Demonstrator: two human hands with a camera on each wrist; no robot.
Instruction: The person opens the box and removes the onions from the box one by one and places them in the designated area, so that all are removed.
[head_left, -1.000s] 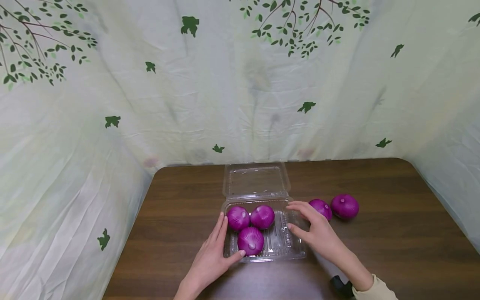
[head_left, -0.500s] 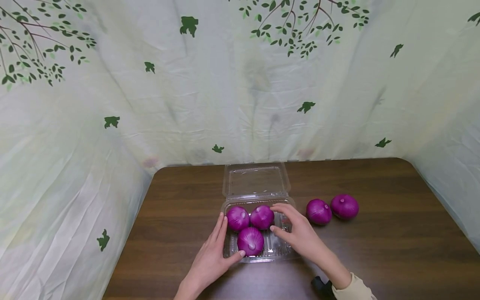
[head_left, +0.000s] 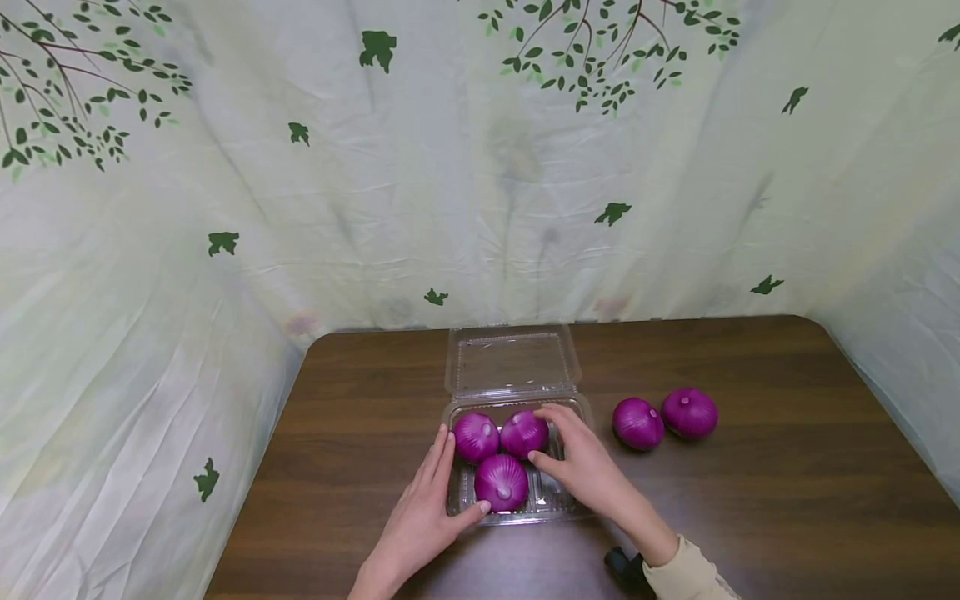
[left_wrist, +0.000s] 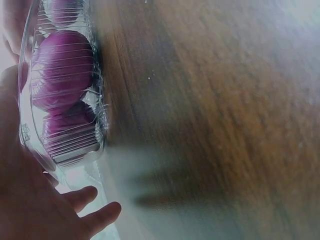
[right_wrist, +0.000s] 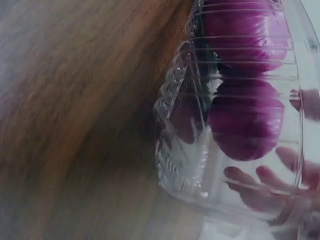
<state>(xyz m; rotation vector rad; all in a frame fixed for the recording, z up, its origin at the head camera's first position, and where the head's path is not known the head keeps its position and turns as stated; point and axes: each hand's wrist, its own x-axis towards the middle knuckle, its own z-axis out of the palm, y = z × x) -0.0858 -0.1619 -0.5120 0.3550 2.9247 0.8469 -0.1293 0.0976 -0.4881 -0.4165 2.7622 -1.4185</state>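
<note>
A clear plastic clamshell box [head_left: 555, 500] stands with its lid folded back, three purple onions in its tray. My left hand [head_left: 420, 512] lies along the tray's left side, fingers straight. Its thumb tip is at the front onion [head_left: 501, 483]. Over the tray's right part, my right hand [head_left: 588, 467] has thumb and fingers spread at the back right onion [head_left: 523, 434]; in the right wrist view its fingers [right_wrist: 250, 185] show through the clear wall, beside that onion. The back left onion [head_left: 476, 437] sits near my left fingertips.
Two more purple onions, one nearer [head_left: 638, 423] and one farther right [head_left: 690, 413], sit on the brown wooden table [head_left: 780, 467] to the right of the box. The clear lid [head_left: 513, 362] reaches the table's back edge. A leaf-printed cloth [head_left: 450, 167] hangs behind.
My right hand has moved left from the tray's right edge to the back right onion. The left hand and the onions in the box have stayed in place.
</note>
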